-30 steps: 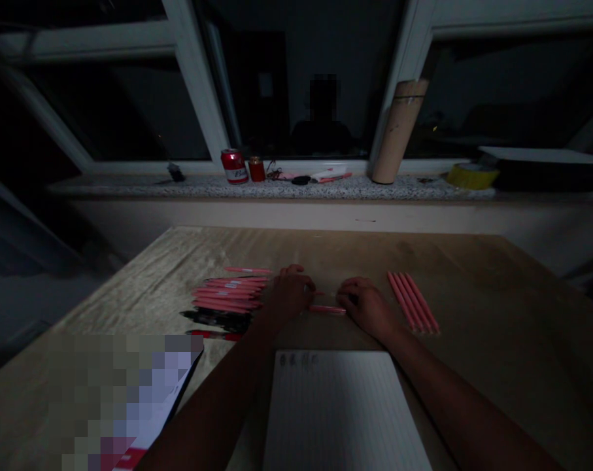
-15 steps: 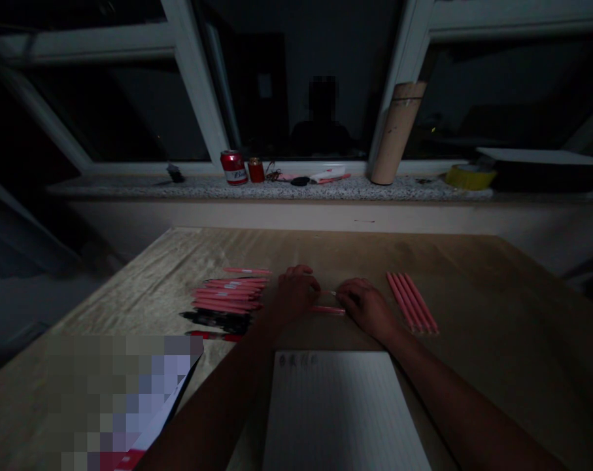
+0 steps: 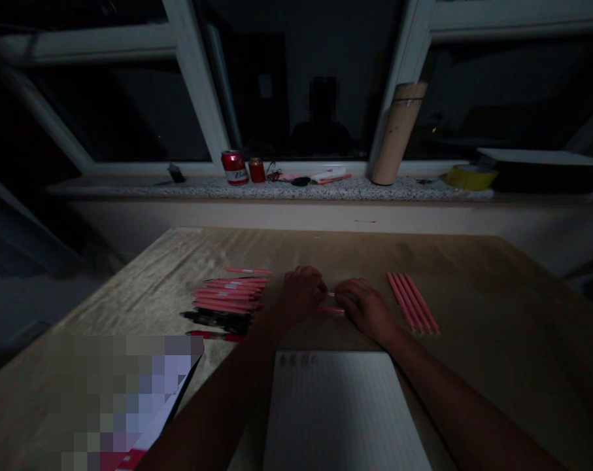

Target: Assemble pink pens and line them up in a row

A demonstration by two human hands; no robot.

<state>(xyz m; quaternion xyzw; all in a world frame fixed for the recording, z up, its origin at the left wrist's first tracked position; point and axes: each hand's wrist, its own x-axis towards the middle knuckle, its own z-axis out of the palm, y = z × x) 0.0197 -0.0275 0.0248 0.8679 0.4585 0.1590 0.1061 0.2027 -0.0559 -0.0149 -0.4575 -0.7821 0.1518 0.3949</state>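
A single head-worn camera looked forward and down over the bench from the person's own seat, close above both forearms. The fingers sat near the picture's middle; beyond them it faced the windowsill and dark window panes.

Pixel-blurred patch at table's near-left corner, contents unreadable

Matt wooden table — pink plastic pens, lined paper pad.
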